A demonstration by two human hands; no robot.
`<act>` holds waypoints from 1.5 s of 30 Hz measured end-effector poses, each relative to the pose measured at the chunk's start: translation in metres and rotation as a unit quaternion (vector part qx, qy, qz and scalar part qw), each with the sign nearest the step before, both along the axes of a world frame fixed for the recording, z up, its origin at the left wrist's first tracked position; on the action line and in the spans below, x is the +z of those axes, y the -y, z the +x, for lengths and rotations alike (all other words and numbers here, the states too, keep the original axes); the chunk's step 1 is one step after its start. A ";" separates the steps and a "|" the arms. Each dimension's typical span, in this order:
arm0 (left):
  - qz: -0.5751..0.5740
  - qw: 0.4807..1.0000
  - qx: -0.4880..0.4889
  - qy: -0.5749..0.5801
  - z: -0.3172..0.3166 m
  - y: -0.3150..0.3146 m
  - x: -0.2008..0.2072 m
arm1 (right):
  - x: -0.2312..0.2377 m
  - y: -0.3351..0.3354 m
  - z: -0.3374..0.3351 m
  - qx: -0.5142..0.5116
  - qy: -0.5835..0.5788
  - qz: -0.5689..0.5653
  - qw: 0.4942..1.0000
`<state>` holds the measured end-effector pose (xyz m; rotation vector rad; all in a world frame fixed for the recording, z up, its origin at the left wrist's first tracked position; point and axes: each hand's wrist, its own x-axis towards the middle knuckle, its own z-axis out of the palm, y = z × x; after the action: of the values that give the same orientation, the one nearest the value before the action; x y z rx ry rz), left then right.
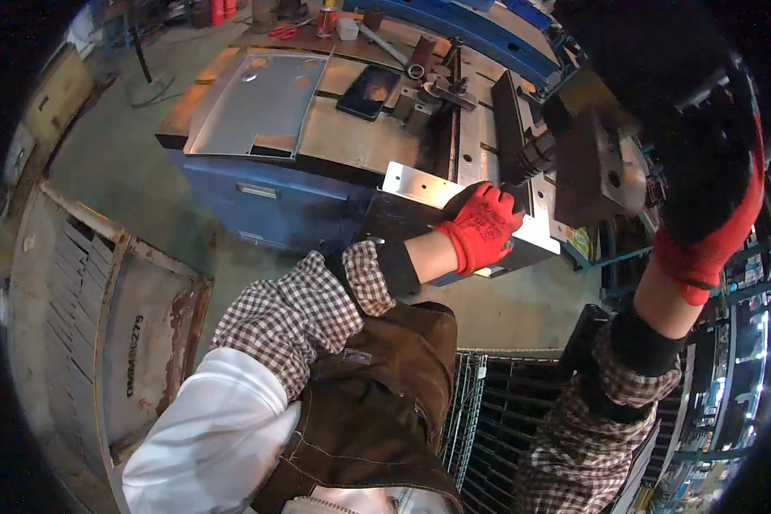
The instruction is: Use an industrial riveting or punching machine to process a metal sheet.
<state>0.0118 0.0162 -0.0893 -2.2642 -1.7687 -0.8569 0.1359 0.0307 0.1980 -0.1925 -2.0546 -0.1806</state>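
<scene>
My left hand (487, 224), in a red and black work glove, grips the bent edge of a shiny sheet-metal piece (413, 183) with small holes along it. The piece lies at the near edge of a slotted machine table (469, 146). Just beyond that hand is the dark spindle (535, 158) of a drilling or tapping machine, beside a dark metal block (606, 171). My right hand (711, 201), gloved alike, is raised at the right against the black machine head (647, 51). Shadow hides its fingers and whatever they touch.
A grey sheet-metal panel (253, 103) and a phone (369, 92) lie on the bench top left of the spindle. Behind them are a small clamp (450, 92), a red can (325, 21) and red-handled pliers (283, 32). A rusty metal bin (158, 343) stands at left, wire racks (467, 411) below.
</scene>
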 end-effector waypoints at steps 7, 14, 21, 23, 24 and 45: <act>-0.068 0.997 -0.007 0.048 0.002 0.000 -0.003 | -0.012 0.039 -0.036 -0.106 0.027 0.255 0.961; 0.076 0.996 0.030 0.021 0.000 -0.005 -0.019 | -0.040 0.032 -0.058 -0.085 -0.069 0.103 0.989; 0.079 0.996 0.048 0.014 0.005 -0.003 -0.008 | -0.057 0.024 -0.066 -0.197 -0.091 0.158 0.963; 0.074 0.996 0.040 0.016 0.006 -0.003 -0.012 | -0.060 0.015 -0.065 -0.155 -0.087 0.090 0.980; 0.058 0.998 0.033 0.016 0.004 -0.002 -0.010 | -0.061 0.012 -0.064 -0.151 -0.084 0.106 0.979; 0.013 0.999 -0.019 0.048 -0.008 0.017 0.004 | -0.072 0.011 -0.066 -0.152 -0.118 0.145 0.971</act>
<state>0.0037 -0.0010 -0.0855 -2.2825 -1.7468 -1.0052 0.0699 0.0195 0.1258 -0.3310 -1.7307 -0.6140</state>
